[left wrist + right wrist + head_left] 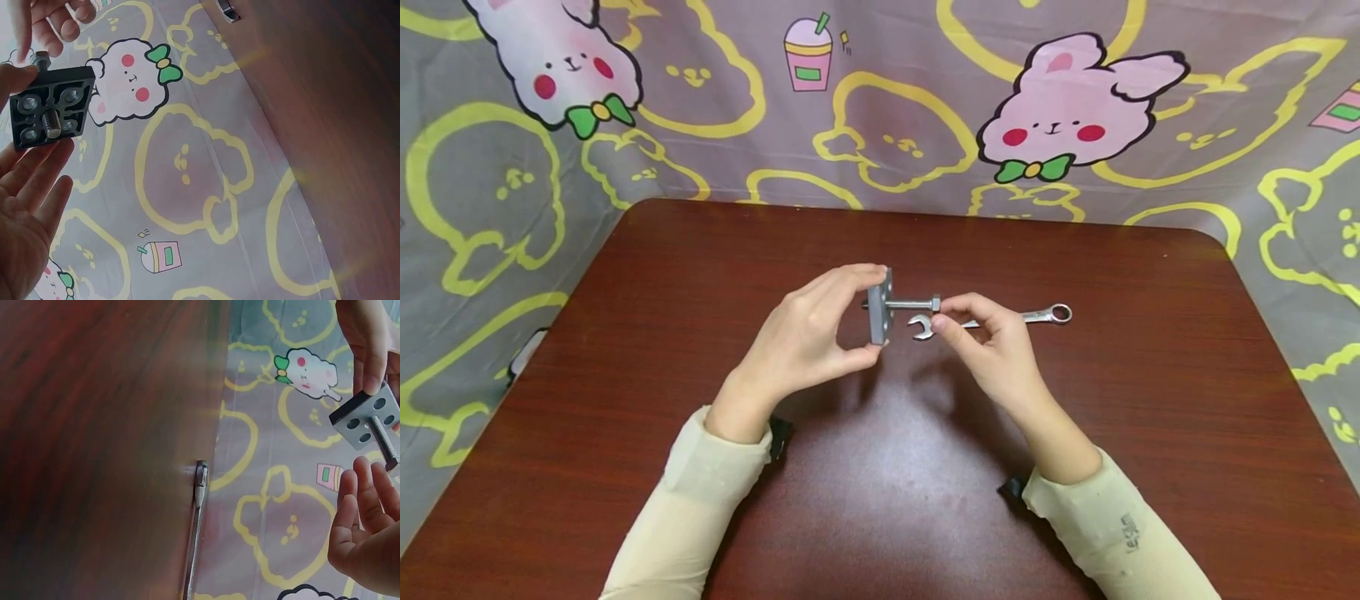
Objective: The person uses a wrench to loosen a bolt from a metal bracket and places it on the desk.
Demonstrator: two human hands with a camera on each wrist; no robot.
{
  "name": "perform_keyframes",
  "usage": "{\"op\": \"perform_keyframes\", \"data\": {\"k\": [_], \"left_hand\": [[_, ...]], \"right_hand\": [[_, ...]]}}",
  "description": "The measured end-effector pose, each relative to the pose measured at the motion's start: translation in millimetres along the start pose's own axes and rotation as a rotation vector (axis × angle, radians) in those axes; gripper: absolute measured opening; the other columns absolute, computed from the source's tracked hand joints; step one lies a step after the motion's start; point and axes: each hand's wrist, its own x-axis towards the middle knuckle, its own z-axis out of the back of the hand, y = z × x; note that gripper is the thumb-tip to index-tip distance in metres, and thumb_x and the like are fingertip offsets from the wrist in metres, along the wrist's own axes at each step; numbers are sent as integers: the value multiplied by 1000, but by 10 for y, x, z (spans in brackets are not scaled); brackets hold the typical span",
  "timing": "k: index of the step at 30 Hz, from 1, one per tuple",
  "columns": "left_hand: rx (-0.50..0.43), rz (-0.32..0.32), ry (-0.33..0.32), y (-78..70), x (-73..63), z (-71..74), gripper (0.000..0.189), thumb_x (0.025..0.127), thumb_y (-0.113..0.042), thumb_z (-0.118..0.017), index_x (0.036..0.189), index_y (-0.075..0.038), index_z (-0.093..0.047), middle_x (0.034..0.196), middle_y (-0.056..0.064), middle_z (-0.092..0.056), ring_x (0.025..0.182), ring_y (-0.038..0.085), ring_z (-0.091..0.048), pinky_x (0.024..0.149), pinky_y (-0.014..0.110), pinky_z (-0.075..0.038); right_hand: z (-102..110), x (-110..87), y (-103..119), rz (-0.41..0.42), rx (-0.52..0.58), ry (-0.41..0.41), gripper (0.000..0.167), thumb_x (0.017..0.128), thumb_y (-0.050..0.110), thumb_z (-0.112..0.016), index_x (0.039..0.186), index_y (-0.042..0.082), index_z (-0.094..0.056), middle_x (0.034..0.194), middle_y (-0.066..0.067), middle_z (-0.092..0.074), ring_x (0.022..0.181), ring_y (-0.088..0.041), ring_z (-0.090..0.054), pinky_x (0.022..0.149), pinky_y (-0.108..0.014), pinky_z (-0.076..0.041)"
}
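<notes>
My left hand (801, 333) grips a square grey plate (877, 318) on edge, thumb at the bottom and fingers on top. Through the plate's middle runs a long hex bolt (913, 305). Its head points right, and in the left wrist view the threaded tip (51, 125) sticks out of the plate's ribbed back. Four-cornered and flat-faced, the plate has several round holes around the bolt in the right wrist view. Close by the bolt head (392, 464) is my right hand (1003, 358), thumb and fingers apart and loosely bent. A combination wrench (1041, 316) lies behind that hand, partly hidden.
The dark red-brown table (865, 500) has rounded far corners. A patterned cloth (895, 108) with cartoon rabbits hangs close behind its far edge and along both sides.
</notes>
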Motion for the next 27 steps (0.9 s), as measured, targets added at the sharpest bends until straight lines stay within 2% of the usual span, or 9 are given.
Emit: {"op": "perform_keyframes", "data": {"k": [3, 6, 13, 17, 27], "left_hand": [[-3, -2, 2, -1, -7, -1, 68, 67, -15, -84, 127, 2, -57, 130, 12, -64, 120, 25, -62, 103, 36, -52], [-5, -4, 7, -5, -6, 0, 67, 67, -14, -84, 127, 1, -57, 130, 12, -64, 120, 24, -62, 103, 36, -52], [11, 2, 21, 1, -7, 7, 67, 67, -14, -83, 126, 0, -57, 130, 12, -64, 119, 24, -63, 101, 36, -53], [8, 13, 34, 7, -9, -1, 67, 67, -14, -83, 127, 0, -57, 130, 11, -64, 121, 24, -62, 101, 36, -53], [1, 13, 31, 8, -1, -4, 67, 67, -15, -83, 127, 0, -57, 130, 11, -64, 120, 24, -62, 101, 36, -53]], "right_hand": [[-14, 10, 8, 23, 13, -16, 10, 86, -3, -69, 95, -8, -68, 79, 17, -65, 72, -1, -61, 57, -15, -50], [-23, 16, 16, 26, 21, -23, 10, 87, -3, -69, 95, -8, -68, 79, 18, -65, 72, -1, -60, 56, -14, -50], [-26, 22, 33, 80, 29, -6, 26, 85, -4, -71, 111, -5, -68, 83, 5, -69, 76, 0, -63, 61, -15, -55], [-32, 21, 52, 99, 63, 16, 31, 84, -10, -69, 114, -6, -66, 83, 9, -68, 76, -1, -64, 63, -16, -56], [-23, 12, 66, 146, 153, 32, 26, 84, -13, -65, 110, -12, -65, 100, 7, -68, 88, -8, -64, 70, -18, -58]]}}
